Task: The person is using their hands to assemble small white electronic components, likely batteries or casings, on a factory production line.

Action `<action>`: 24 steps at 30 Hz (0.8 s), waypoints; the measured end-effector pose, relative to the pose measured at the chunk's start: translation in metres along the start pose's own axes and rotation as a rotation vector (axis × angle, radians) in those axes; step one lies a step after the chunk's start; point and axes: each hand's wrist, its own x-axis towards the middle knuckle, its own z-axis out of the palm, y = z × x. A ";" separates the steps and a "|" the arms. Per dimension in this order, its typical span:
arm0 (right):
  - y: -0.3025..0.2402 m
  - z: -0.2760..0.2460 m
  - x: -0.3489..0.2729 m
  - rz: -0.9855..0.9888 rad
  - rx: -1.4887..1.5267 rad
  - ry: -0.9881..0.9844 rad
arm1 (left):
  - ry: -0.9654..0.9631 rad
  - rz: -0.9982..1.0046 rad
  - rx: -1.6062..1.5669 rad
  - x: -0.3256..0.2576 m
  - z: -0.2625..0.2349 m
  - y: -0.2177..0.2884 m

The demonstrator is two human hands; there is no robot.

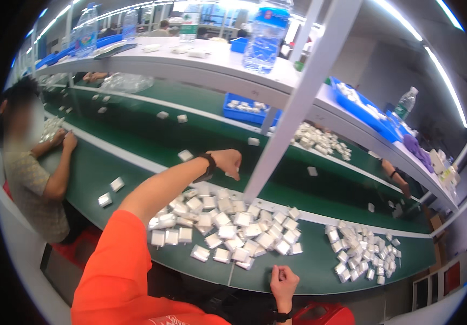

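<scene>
My left hand (226,162) reaches over the dark green conveyor belt (190,138), its fingers bent down and closed. A bit of white shows at its fingertips; I cannot make out what it is. Below that arm spreads a big heap of small white block-shaped parts (241,219) on the green worktable (293,269). My right hand (284,283) is at the table's near edge with its fingers curled closed; whatever may be in them is hidden. Nearest to it are the front blocks of this heap.
A second pile of white parts (361,252) lies at the right. Loose blocks ride the belt. A slanted white post (293,103) rises beside my left hand, under a shelf (212,59) with water bottles (266,40) and a blue tray (361,105). A co-worker (33,168) sits left.
</scene>
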 end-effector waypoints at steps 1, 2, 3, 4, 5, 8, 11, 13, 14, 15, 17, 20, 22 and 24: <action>0.003 -0.002 0.000 0.007 -0.022 0.013 | -0.129 0.017 -0.014 -0.014 -0.015 0.018; 0.007 -0.003 -0.001 0.019 -0.036 0.022 | -0.280 0.041 -0.092 -0.028 -0.030 0.029; 0.011 -0.003 -0.001 0.023 -0.048 0.029 | -0.208 0.075 -0.056 -0.048 -0.030 0.027; 0.011 -0.003 0.000 0.025 -0.061 0.022 | -0.148 0.084 -0.089 -0.061 -0.038 0.019; 0.012 -0.001 0.001 0.024 -0.051 0.002 | -0.088 0.097 -0.121 -0.070 -0.049 0.009; 0.011 0.001 0.004 -0.006 -0.084 0.011 | 0.250 -0.081 -0.069 -0.085 -0.072 -0.059; 0.006 0.003 0.004 -0.007 -0.087 0.010 | 0.315 -0.222 0.045 -0.090 -0.056 -0.124; 0.003 0.007 0.005 -0.025 -0.066 0.007 | 0.296 -0.242 0.108 -0.098 -0.033 -0.159; 0.003 0.008 0.004 -0.028 -0.052 0.009 | 0.285 -0.240 0.077 -0.095 -0.018 -0.163; 0.005 0.007 0.003 -0.033 -0.058 0.018 | 0.272 -0.231 0.046 -0.090 -0.004 -0.160; 0.009 0.004 -0.001 0.016 -0.058 0.018 | 0.297 -0.373 0.142 -0.079 0.014 -0.124; 0.004 0.006 0.000 -0.014 -0.043 0.012 | 0.378 -0.293 0.108 -0.081 0.016 -0.137; 0.002 0.005 0.000 -0.030 -0.028 -0.004 | 0.340 -0.195 0.114 -0.096 0.009 -0.148; 0.005 0.005 -0.002 0.006 -0.040 0.015 | 0.096 -0.175 -0.045 -0.105 -0.017 -0.113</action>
